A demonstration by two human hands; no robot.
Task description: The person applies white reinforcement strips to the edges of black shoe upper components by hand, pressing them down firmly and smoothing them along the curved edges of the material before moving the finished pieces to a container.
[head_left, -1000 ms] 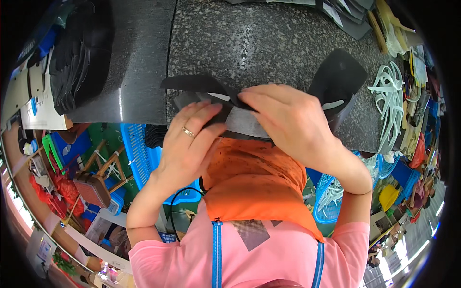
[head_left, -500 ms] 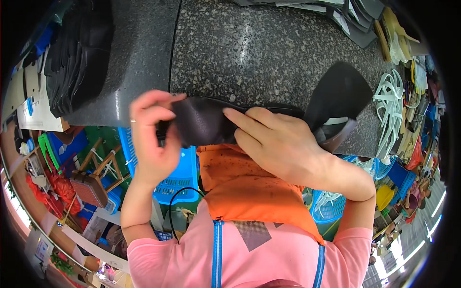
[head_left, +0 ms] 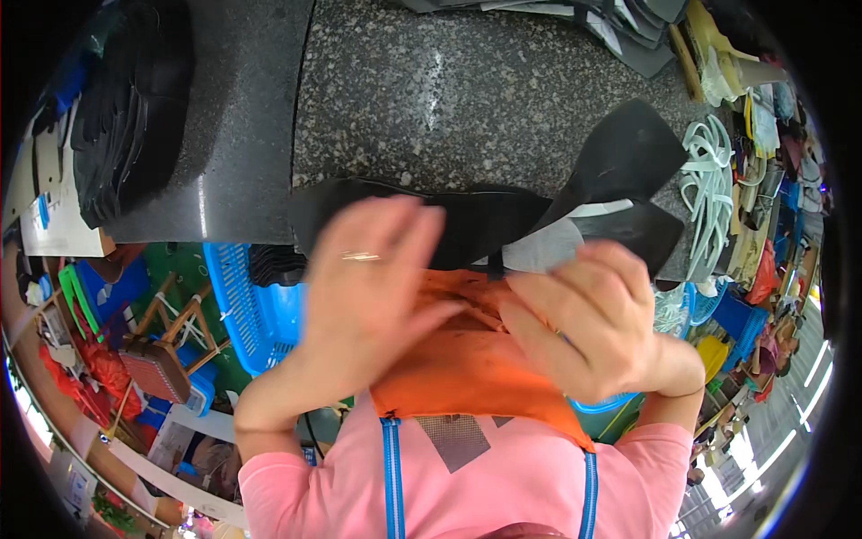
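Observation:
A black leather-like piece [head_left: 480, 220] lies along the near edge of the stone worktop. Its right end fans into broad flaps, with a grey lining [head_left: 546, 247] and a pale strip showing between them. My left hand [head_left: 368, 269], blurred, is over the left part of the piece with fingers stretched out and nothing visible in them. Just below the grey lining is my right hand [head_left: 588, 323], its fingers curled and the tips close together. Whether those fingertips hold anything is too blurred to make out.
Stacked black pieces [head_left: 135, 117] sit at the far left, and grey sheets [head_left: 628, 27] at the far right. Pale green straps [head_left: 709, 193] lie by the right edge. A blue basket [head_left: 247, 310] with dark pieces stands below the worktop, near a wooden stool [head_left: 157, 368].
Both hands have come off the black piece and moved nearer to me. The left hand's fingers have straightened; the right hand's have curled. The piece now lies flatter, more of its grey lining showing.

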